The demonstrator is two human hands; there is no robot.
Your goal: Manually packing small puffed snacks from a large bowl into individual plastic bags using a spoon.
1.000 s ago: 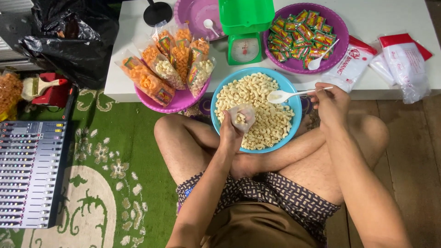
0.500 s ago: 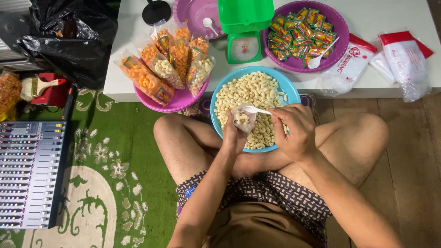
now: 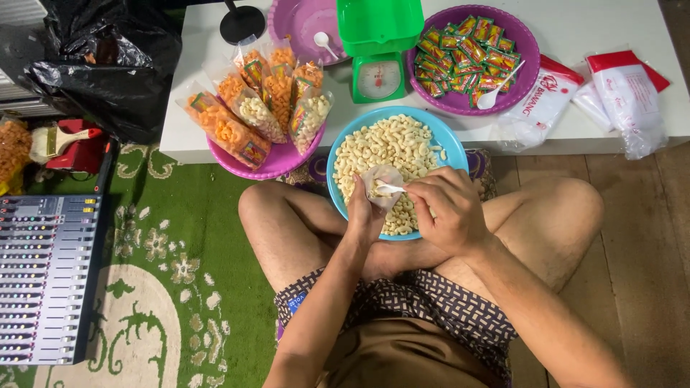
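Small clear bag (image 3: 382, 185) at frame centre, pinched open by left hand (image 3: 363, 212), right hand (image 3: 447, 208) gripping white spoon (image 3: 392, 189) into it, over blue bowl (image 3: 338, 147) of pale puffs, green scale (image 3: 379, 75) and purple sachet bowl (image 3: 530, 50) above, filled packets (image 3: 262, 108) upper left.

Head-worn view, straight down, close.

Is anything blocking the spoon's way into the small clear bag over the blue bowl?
Nothing visible does. The right hand holds the white spoon with its tip already at the open mouth of the small clear bag, which the left hand holds over the blue bowl.
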